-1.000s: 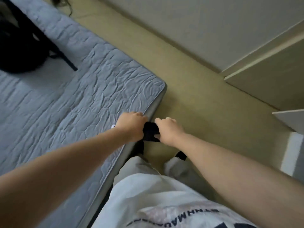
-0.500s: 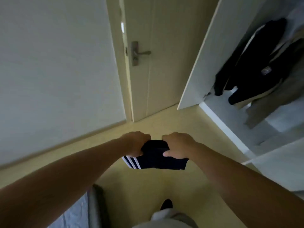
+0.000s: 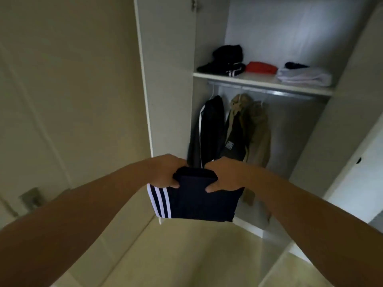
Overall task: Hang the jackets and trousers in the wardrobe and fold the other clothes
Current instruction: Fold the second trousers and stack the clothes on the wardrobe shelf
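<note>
Facing the open wardrobe (image 3: pixel 170 79) now, folded shorts (image 3: pixel 194 201) held in mid-air in front of it, lower than the shelf (image 3: pixel 259 80) and well short of it. Left hand (image 3: pixel 165 172) gripping the top left corner, right hand (image 3: pixel 224 177) the top right. Thumbs pressed on the near face, fingers curled out of sight behind. Both hands full.

Progress, judging by the wardrobe: hanging apparently well along. Black jacket (image 3: pixel 207 129), olive jacket (image 3: pixel 236 131) and tan jacket (image 3: pixel 259 133) up on the rail (image 3: pixel 269 91), close together. Already on the shelf: black pile (image 3: pixel 226 59) at left, red piece (image 3: pixel 261 67) in the middle, white pile (image 3: pixel 304 76) at right with something dark on top. Shorts folded, by the look of it, but not yet put down. Cannot tell what waits outside the frame, so no verdict on how much remains.

Now the lie of the shorts. Hanging flat, near face toward the camera, top fold bunched between the hands, free edge down toward the floor. Close to square, long axis hard to call, perhaps a touch wider than tall. White stripes down the left side, top to bottom, slightly tilted. Probably in need of tipping level before landing on the shelf.
</note>
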Available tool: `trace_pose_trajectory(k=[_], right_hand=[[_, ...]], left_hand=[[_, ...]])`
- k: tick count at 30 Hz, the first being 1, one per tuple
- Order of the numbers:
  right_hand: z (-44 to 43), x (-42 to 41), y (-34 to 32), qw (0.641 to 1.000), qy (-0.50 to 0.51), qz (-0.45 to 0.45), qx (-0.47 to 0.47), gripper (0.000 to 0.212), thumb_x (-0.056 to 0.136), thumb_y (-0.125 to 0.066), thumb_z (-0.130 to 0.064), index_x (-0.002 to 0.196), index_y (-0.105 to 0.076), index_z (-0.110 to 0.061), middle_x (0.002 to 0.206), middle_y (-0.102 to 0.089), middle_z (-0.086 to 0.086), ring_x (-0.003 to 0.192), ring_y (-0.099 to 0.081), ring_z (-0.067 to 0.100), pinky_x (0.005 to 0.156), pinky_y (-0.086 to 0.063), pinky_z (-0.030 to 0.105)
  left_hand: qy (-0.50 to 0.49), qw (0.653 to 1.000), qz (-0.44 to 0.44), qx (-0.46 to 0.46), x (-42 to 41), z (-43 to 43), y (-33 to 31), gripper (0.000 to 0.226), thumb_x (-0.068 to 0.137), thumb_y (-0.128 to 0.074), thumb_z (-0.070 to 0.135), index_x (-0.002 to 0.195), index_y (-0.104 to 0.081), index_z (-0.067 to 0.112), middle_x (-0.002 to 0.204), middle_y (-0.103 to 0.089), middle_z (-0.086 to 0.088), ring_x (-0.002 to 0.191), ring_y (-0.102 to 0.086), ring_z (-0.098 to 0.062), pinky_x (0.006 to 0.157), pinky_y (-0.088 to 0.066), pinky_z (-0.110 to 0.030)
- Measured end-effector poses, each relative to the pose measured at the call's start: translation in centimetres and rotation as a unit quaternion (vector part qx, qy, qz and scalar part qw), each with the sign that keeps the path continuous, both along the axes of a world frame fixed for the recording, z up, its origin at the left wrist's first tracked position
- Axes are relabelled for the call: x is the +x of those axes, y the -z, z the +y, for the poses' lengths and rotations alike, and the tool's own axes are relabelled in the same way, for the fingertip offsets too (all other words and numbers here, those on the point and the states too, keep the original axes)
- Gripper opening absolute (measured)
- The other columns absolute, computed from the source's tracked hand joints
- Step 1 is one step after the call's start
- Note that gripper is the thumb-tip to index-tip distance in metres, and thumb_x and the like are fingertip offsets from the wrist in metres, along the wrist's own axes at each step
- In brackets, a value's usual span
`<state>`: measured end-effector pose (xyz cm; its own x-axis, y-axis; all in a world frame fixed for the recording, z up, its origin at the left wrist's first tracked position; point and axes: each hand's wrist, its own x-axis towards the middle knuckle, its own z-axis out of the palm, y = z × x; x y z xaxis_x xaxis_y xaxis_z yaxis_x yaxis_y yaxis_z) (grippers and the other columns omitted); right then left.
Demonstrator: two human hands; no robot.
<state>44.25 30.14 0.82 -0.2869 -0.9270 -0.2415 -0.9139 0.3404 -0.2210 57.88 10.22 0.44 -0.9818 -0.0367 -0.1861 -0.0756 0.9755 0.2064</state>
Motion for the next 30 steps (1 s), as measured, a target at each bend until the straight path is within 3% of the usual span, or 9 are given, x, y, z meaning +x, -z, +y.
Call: trace_pose_trajectory(k=[3, 5, 8, 14, 17, 20, 24, 26, 30], right_hand=[[-2.1, -4.9, -3.5, 0.997, 0.057, 0.025, -0.039, 0.045, 0.089, -0.073, -0.047, 0.123, -0.061, -0.02, 0.118, -0.064, 0.0, 0.105, -0.061, 0.02, 0.094, -0.05, 0.036], [-3.1, -7.8, -5.7, 0.993, 0.091, 0.044, -0.053, 0.045, 0.088, -0.073, -0.049, 0.122, -0.061, -0.021, 0.116, -0.063, -0.002, 0.105, -0.06, 0.02, 0.089, -0.048, 0.032], [-4.0, -12.0, -8.8, 0.985, 0.15, 0.068, -0.059, 0.038, 0.088, -0.071, -0.051, 0.114, -0.059, -0.026, 0.109, -0.061, -0.005, 0.102, -0.06, 0.019, 0.08, -0.044, 0.029], [-4.1, -19.4, -14.2, 0.964, 0.232, 0.102, -0.083, 0.036, 0.089, -0.071, -0.046, 0.117, -0.063, -0.025, 0.114, -0.066, -0.002, 0.103, -0.061, 0.019, 0.088, -0.049, 0.035], [-3.9, -23.8, -16.3, 0.954, 0.259, 0.108, -0.1, 0.018, 0.089, -0.073, -0.045, 0.091, -0.055, -0.042, 0.094, -0.06, -0.018, 0.089, -0.058, 0.01, 0.074, -0.043, 0.025], [-4.4, -28.3, -18.9, 0.95, 0.267, 0.111, -0.116, 0.017, 0.088, -0.074, -0.046, 0.095, -0.06, -0.038, 0.086, -0.061, -0.018, 0.081, -0.06, 0.005, 0.066, -0.042, 0.021], [-6.3, -34.6, -23.1, 0.953, 0.247, 0.108, -0.138, 0.028, 0.085, -0.076, -0.046, 0.105, -0.066, -0.03, 0.096, -0.066, -0.014, 0.085, -0.063, 0.005, 0.07, -0.048, 0.023], [-7.4, -37.6, -25.5, 0.956, 0.235, 0.091, -0.148, 0.027, 0.084, -0.078, -0.047, 0.102, -0.067, -0.031, 0.099, -0.069, -0.013, 0.087, -0.066, 0.006, 0.074, -0.051, 0.023], [-9.6, -43.2, -30.1, 0.957, 0.218, 0.069, -0.178, 0.024, 0.079, -0.081, -0.05, 0.096, -0.072, -0.035, 0.093, -0.075, -0.014, 0.081, -0.071, 0.004, 0.078, -0.057, 0.027]], left_hand=[[0.044, 0.997, 0.059, 0.023, -7.0, -4.2, -3.1, 0.04, 0.082, -0.08, 0.028, 0.117, -0.06, 0.028, 0.102, -0.058, 0.012, 0.099, -0.057, -0.013, 0.076, -0.041, -0.023], [0.081, 0.993, 0.088, 0.021, -11.6, -6.5, -5.2, 0.046, 0.081, -0.08, 0.031, 0.123, -0.06, 0.03, 0.109, -0.059, 0.012, 0.1, -0.055, -0.011, 0.083, -0.043, -0.025], [0.136, 0.984, 0.112, 0.033, -18.2, -8.8, -8.3, 0.048, 0.083, -0.079, 0.034, 0.127, -0.059, 0.031, 0.109, -0.057, 0.015, 0.095, -0.053, -0.004, 0.074, -0.039, -0.014], [0.217, 0.962, 0.15, 0.066, -29.0, -9.9, -13.3, 0.039, 0.086, -0.077, 0.031, 0.118, -0.056, 0.038, 0.095, -0.05, 0.028, 0.083, -0.05, 0.013, 0.065, -0.039, -0.002], [0.235, 0.952, 0.184, 0.073, -34.1, -10.2, -15.0, 0.037, 0.086, -0.077, 0.032, 0.117, -0.057, 0.036, 0.099, -0.054, 0.024, 0.092, -0.056, 0.003, 0.069, -0.039, -0.005], [0.228, 0.952, 0.189, 0.082, -39.2, -10.9, -17.0, 0.04, 0.086, -0.078, 0.033, 0.121, -0.059, 0.033, 0.111, -0.061, 0.016, 0.103, -0.059, -0.004, 0.08, -0.045, -0.014], [0.203, 0.955, 0.178, 0.121, -44.8, -12.7, -20.7, 0.041, 0.084, -0.081, 0.025, 0.106, -0.056, 0.047, 0.1, -0.062, 0.027, 0.088, -0.059, 0.019, 0.07, -0.042, 0.0], [0.184, 0.959, 0.167, 0.135, -47.3, -13.9, -23.2, 0.038, 0.083, -0.082, 0.026, 0.11, -0.061, 0.042, 0.103, -0.068, 0.021, 0.089, -0.063, 0.014, 0.074, -0.046, -0.005], [0.149, 0.961, 0.132, 0.194, -51.2, -16.7, -28.0, 0.04, 0.084, -0.081, 0.023, 0.119, -0.066, 0.032, 0.108, -0.075, 0.01, 0.099, -0.072, -0.012, 0.086, -0.058, -0.03]])
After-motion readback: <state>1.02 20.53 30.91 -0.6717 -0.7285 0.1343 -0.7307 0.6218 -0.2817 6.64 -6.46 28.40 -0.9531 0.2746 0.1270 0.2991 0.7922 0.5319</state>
